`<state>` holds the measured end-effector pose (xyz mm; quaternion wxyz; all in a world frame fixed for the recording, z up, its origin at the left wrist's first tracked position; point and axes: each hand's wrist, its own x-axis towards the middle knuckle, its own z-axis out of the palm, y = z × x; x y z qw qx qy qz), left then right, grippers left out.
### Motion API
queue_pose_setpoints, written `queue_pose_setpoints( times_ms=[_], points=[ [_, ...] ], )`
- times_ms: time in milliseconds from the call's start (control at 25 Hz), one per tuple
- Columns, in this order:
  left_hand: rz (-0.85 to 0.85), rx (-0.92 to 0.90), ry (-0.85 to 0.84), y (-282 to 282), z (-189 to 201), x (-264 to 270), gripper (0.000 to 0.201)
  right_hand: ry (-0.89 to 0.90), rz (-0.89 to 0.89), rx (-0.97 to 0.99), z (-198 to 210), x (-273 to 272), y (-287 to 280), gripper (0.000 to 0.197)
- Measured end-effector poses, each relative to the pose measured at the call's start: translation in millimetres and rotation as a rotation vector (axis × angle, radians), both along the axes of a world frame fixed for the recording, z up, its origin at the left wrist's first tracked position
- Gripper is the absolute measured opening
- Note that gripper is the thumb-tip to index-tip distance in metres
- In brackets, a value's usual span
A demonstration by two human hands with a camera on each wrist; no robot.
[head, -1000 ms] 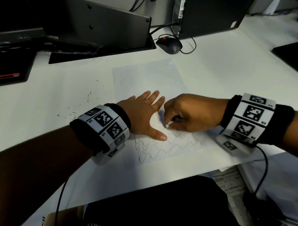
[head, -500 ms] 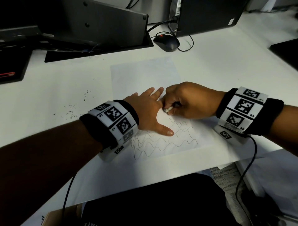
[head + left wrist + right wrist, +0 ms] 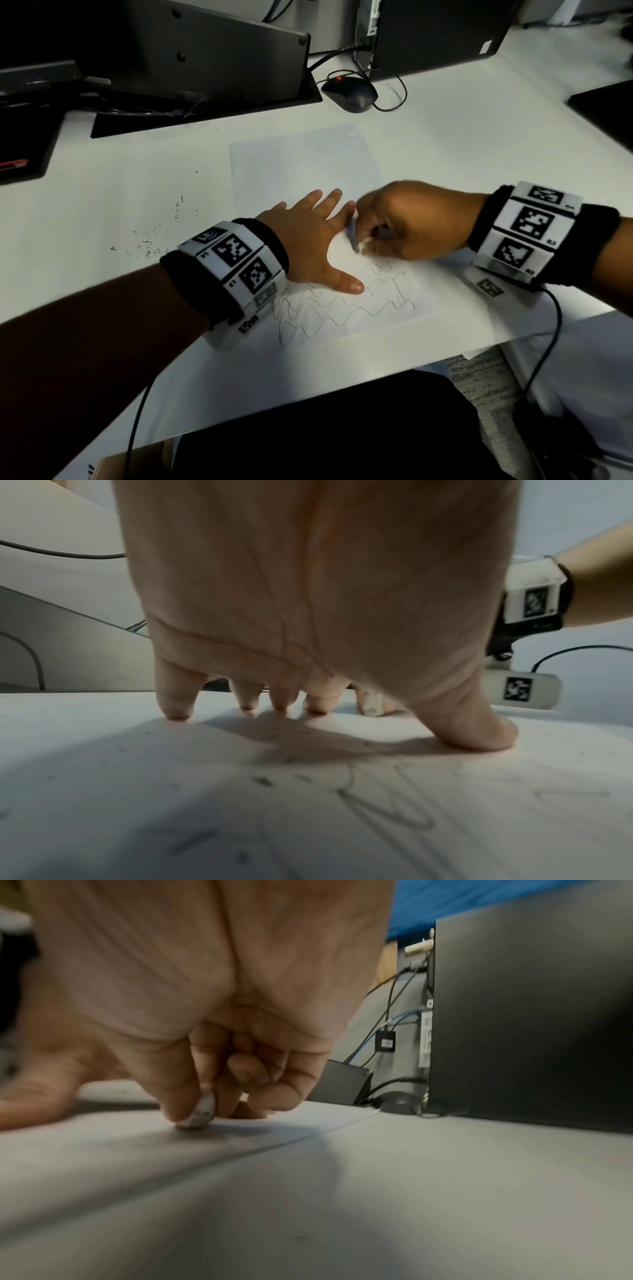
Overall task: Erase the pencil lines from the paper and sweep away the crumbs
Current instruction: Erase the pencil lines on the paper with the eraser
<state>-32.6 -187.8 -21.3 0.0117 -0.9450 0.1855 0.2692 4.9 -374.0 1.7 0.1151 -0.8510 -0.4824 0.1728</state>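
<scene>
My right hand (image 3: 407, 221) hides most of the eraser (image 3: 362, 244); only its white tip shows, and the hand is blurred there. My left hand (image 3: 310, 241) covers the upper left ends of the pencil lines (image 3: 346, 310). The crumbs (image 3: 150, 240) at the middle left are too small to tell apart.

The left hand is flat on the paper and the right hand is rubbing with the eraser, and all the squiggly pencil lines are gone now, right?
Not quite. The left hand does lie flat on the paper, and the right hand does pinch the eraser, but the head view shows several wavy pencil lines not yet erased.
</scene>
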Motion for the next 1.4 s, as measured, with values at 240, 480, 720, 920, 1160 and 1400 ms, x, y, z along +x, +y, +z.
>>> queue_pose_setpoints(
  times_ms=[240, 480, 720, 920, 1160, 1400],
  points=[
    [-0.002, 0.001, 0.007, 1.7, -0.2, 0.4, 0.124, -0.011, 0.057, -0.042, 0.4, -8.1, 1.5, 0.011],
    [-0.004, 0.010, -0.002, 1.9, -0.4, 0.1, 0.124, -0.008, 0.062, -0.027, 2.1, -12.7, 0.3, 0.007],
    [-0.006, 0.012, -0.007, 3.3, -1.0, 0.9, 0.126, -0.058, -0.004, -0.034, 1.7, -7.2, -2.3, 0.008],
    [-0.017, 0.033, -0.014, 2.6, 1.3, -1.6, 0.126, 0.020, -0.077, 0.039, 1.2, 6.6, -8.4, 0.007],
    [-0.010, -0.050, 0.014, -9.0, 7.7, 1.6, 0.125, 0.006, -0.131, 0.048, -5.9, 13.3, -9.8, 0.005],
    [-0.026, -0.037, 0.016, -16.3, 2.6, 2.4, 0.106, -0.065, 0.003, -0.008, -4.6, -4.9, -7.0, 0.010]
  ],
)
